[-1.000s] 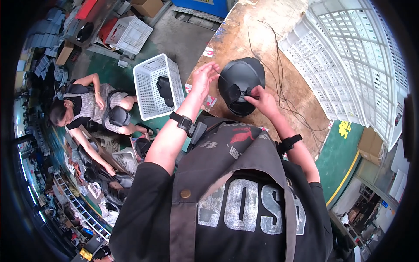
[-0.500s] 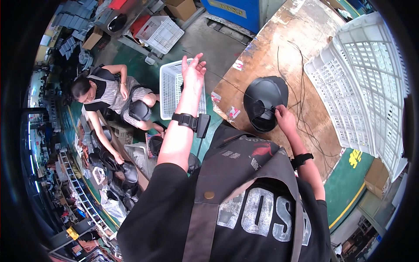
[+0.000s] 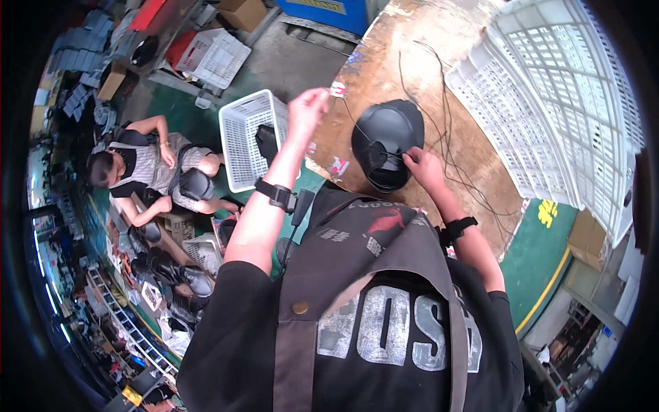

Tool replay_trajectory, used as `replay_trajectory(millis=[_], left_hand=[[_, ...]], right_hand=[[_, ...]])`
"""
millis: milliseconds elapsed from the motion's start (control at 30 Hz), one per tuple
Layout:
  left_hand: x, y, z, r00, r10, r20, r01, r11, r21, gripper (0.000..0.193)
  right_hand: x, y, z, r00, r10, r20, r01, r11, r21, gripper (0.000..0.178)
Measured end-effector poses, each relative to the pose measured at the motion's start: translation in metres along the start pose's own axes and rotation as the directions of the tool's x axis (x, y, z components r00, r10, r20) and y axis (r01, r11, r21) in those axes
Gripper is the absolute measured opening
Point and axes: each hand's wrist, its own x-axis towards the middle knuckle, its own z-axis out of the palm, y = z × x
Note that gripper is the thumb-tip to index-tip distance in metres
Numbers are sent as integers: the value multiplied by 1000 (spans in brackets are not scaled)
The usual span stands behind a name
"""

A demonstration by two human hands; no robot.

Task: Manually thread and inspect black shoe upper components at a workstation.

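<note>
On the wooden tabletop lies a black rounded shell-like piece, smooth on its far side, with cord crossing its near part. My right hand pinches the cord close against the piece's near right side. Out to the left, my left hand is raised with its fingers curled together. From it a thin black cord runs down to the piece, pulled away from it. The exact grip of my left fingertips is small and partly blurred.
Loose black cords trail across the wooden table. Large white plastic crates stand on its right side. Left of the table, a white basket holds something black. Further left, a seated co-worker is beside a pile of black pieces.
My left hand has gone from spread fingers to curled ones, moving nearer the table edge. My right hand keeps its pinch at the piece. The co-worker's arm has drawn back from the pile.
</note>
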Motion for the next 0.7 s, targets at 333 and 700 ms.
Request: replay_trajectory(millis=[333,700], left_hand=[[-54,-62,114,819,19,573,-437,667,604,18],[-58,-61,116,804,-18,594,-497,527,690,17]], right_hand=[[0,37,12,947,257,190,-318,823,471,21],[-2,39,13,867,341,363,-490,454,744,15]])
